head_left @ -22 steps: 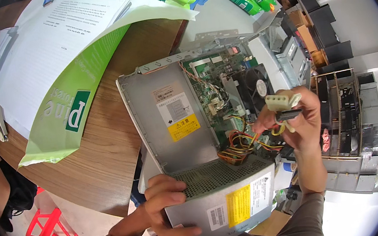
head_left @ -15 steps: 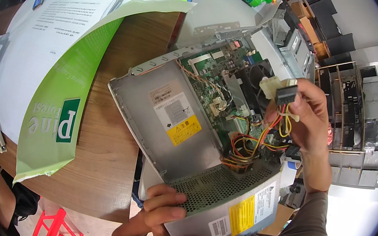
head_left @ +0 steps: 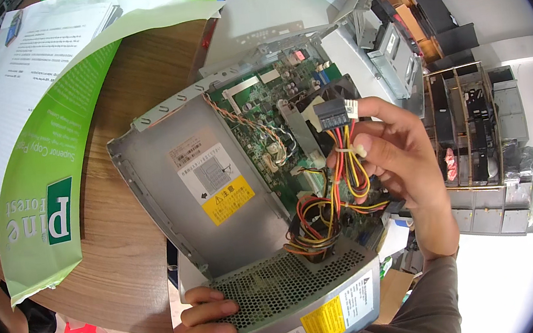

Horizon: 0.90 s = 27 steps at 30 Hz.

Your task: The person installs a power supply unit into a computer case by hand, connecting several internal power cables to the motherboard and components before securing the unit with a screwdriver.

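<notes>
L hand gripping left end of perforated PSU. R hand holding cable bundle, blk connector uppermost, over open PC chassis. PSU at chassis near side; cable bundle loops down to its far edge, nr grn PCB.

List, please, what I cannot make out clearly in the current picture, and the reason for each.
All in the head view:
Fan: partly covered by the black connector.
Circuit board: partly hidden beneath the coloured wires held by the right hand.
Left hand, on the perforated metal box: partly cut off by the lower edge.
Paper sheets: print too small to read.
</notes>
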Tool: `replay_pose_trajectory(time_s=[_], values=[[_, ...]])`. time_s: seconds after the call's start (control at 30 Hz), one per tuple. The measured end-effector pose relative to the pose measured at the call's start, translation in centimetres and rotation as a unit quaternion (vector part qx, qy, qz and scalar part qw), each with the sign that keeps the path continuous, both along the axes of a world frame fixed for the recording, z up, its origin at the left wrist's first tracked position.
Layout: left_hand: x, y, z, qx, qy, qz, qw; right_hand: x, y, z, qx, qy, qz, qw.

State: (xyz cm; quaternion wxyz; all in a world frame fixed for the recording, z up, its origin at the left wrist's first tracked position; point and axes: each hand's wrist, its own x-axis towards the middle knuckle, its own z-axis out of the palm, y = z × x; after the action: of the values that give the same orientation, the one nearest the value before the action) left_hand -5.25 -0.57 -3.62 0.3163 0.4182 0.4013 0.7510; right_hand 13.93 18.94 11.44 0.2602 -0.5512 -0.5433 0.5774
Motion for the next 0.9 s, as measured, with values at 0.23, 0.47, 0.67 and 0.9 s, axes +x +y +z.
replay_pose_trajectory(time_s=[0.23, 0.47, 0.67, 0.9], values=[[-1.2, -1.5, -1.1, -0.004, -0.011, -0.061, 0.998, 0.9, -0.4, -0.2, -0.034, 0.063, 0.050, 0.996], [-1.5, 2.6, -2.0, 0.240, 0.163, 0.015, 0.957, 0.2, -0.8, 0.3, 0.017, 0.068, 0.007, 0.998], [-2.0, 2.3, -2.1, 0.247, 0.148, -0.017, 0.958, -0.1, -1.6, 0.8, 0.052, 0.074, -0.004, 0.996], [-0.7, 3.2, -1.0, 0.242, 0.101, -0.007, 0.965, -0.1, -2.8, 1.2, 0.219, -0.076, 0.069, 0.970]])
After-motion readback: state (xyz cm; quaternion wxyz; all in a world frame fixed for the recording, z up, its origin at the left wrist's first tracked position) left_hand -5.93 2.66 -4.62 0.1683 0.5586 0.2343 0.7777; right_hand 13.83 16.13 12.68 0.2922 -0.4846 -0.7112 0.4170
